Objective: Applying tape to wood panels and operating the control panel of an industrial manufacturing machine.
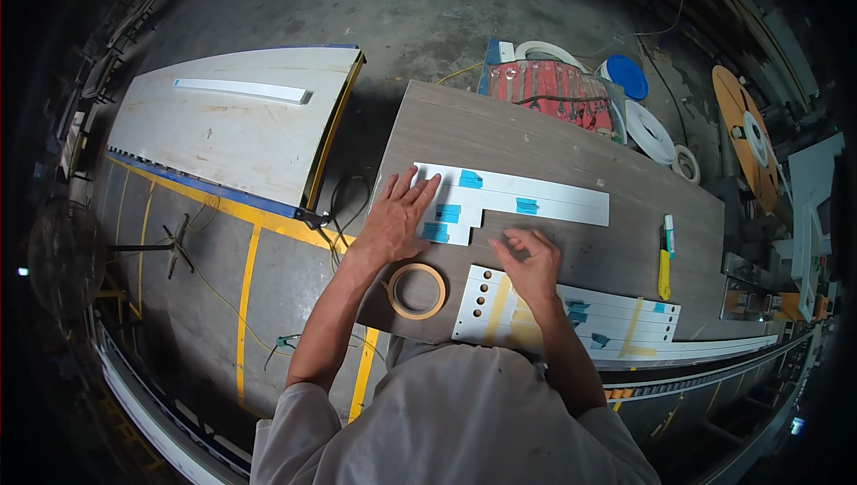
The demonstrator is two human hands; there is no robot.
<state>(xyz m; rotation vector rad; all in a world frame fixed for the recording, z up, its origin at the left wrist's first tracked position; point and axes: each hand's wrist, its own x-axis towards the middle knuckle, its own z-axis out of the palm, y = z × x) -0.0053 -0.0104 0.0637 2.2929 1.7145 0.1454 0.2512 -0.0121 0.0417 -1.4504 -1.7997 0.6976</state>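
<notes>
White strips (562, 202) of differing lengths lie side by side on a brown wood-grain tabletop, with several blue labels on them. My left hand (397, 219) rests spread on their left end, fingers apart. Just below the strips' stepped edge hovers my right hand (530, 262), its thumb and fingers drawn together; whatever is between them, if anything, is too small to make out. A roll of tan tape (441, 294) lies flat near my left wrist. Partly under my right forearm is a second group of white strips (482, 284), with round holes and bands of yellowish tape.
A yellow utility knife (664, 275) and a marker (669, 235) lie at the table's right. Beyond the far edge are a red tool pouch (544, 92), white rolls (649, 131) and a blue lid (625, 78). Another white table (241, 141) with one strip stands left.
</notes>
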